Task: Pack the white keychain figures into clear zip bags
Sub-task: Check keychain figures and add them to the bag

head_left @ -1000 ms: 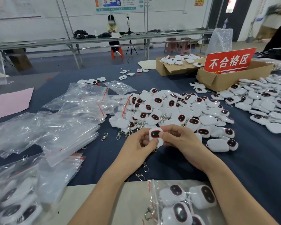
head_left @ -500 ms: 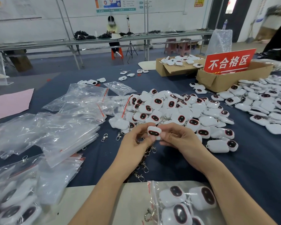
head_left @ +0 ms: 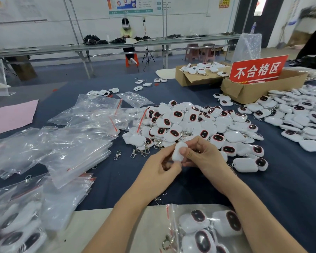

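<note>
One white keychain figure [head_left: 178, 152] is held over the dark blue table [head_left: 290, 189], its plain white back turned up. My left hand [head_left: 159, 172] grips it from below and my right hand [head_left: 201, 156] pinches it from the right. Just beyond my hands lies a big pile of white figures [head_left: 193, 123] with dark red-rimmed faces and metal clasps. Empty clear zip bags [head_left: 75, 143] with red strips are stacked to the left. A filled zip bag [head_left: 204, 229] holding several figures lies near the front edge, between my forearms.
More filled bags [head_left: 16, 229] sit at the lower left. Another spread of figures [head_left: 303, 117] covers the right side. Two cardboard boxes [head_left: 254, 90] stand at the back right, one behind a red sign [head_left: 257, 69]. A pink sheet [head_left: 9, 115] lies far left. A person sits at a far bench.
The figure in my hands has been turned over: its dark face showed before, now its white back is up. Both hands stayed in about the same place.
</note>
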